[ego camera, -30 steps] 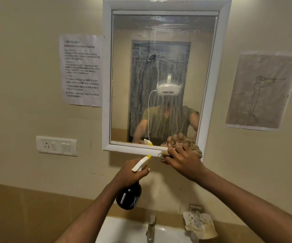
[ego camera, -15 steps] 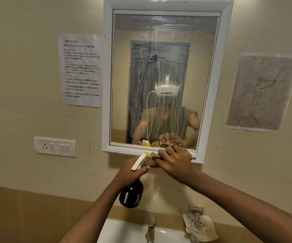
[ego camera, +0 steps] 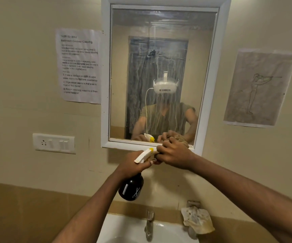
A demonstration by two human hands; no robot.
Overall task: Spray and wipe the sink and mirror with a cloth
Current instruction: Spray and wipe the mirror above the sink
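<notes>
A white-framed mirror [ego camera: 161,32] hangs on the wall, its glass streaked with drips. My left hand [ego camera: 133,164] grips a dark spray bottle [ego camera: 131,189] with a white and yellow trigger head, held just below the mirror's lower edge. My right hand [ego camera: 174,155] grips a bunched brown cloth [ego camera: 181,138] against the bottom of the mirror frame, right beside the sprayer's nozzle. Part of the white sink [ego camera: 124,230] shows at the bottom, with a metal tap [ego camera: 149,225] above it.
A crumpled dirty rag [ego camera: 196,220] hangs on a wall fitting to the right of the tap. A printed task sheet [ego camera: 79,65] and a switch plate [ego camera: 54,142] are left of the mirror. A sketch on paper [ego camera: 259,88] is on its right.
My right hand has slid the cloth leftward along the mirror's bottom edge until it meets the spray nozzle. My left hand with the bottle has stayed about where it was.
</notes>
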